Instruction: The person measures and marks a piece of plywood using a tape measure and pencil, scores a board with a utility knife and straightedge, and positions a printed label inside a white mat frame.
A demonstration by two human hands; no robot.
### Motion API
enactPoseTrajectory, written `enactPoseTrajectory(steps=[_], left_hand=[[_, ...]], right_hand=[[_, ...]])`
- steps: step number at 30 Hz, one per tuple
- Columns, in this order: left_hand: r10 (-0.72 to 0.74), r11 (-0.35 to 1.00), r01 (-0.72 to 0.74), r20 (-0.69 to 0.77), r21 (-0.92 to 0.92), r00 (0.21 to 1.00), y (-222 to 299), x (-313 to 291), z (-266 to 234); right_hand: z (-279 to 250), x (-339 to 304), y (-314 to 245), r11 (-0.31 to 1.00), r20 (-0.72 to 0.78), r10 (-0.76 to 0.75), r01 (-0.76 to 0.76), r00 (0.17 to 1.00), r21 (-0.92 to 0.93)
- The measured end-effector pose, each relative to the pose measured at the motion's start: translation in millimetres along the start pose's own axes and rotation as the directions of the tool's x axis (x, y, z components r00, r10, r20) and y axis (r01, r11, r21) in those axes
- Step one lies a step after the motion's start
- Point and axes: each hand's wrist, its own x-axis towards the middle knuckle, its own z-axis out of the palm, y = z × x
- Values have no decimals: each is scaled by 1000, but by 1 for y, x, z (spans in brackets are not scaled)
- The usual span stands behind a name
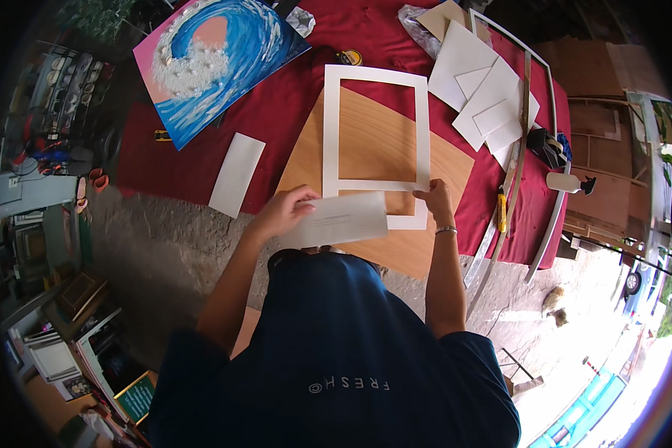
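My left hand (285, 212) grips a white rectangular card (340, 219) by its upper left corner, with the thumb on top. The card is tilted over the lower left of a white mat frame (331, 127), hiding part of its lower edge. This mat has one large opening and a smaller one beneath it. At its lower right side, my right hand (436, 200) pinches the mat's edge between thumb and fingers. Under the mat lies a brown wooden board (448, 168), turned at an angle on a red cloth (276, 112).
Left are a blue wave painting (239, 52), a white card strip (237, 173) and a small yellow-black tool (163, 135). A tape measure (349, 57) lies beyond the mat. Right are white card sheets (467, 67), long metal strips (526, 112), a yellow cutter (502, 212) and a spray bottle (564, 181).
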Motion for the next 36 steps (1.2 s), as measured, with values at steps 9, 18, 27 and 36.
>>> enactPoseTrajectory(steps=[9, 18, 27, 36], left_hand=[[-124, 990, 134, 182, -47, 976, -3, 6, 61], [298, 883, -211, -152, 419, 942, -15, 75, 81], [-89, 803, -33, -174, -595, 981, 18, 52, 28], [-173, 985, 168, -255, -42, 951, -63, 53, 21]], right_hand=[[-97, -34, -76, 915, -302, -287, 353, 909, 193], [-207, -129, -166, 855, -537, -427, 519, 727, 22], [-105, -133, -102, 773, -444, -80, 337, 892, 538], [64, -97, -9, 812, -451, 37, 236, 892, 533]])
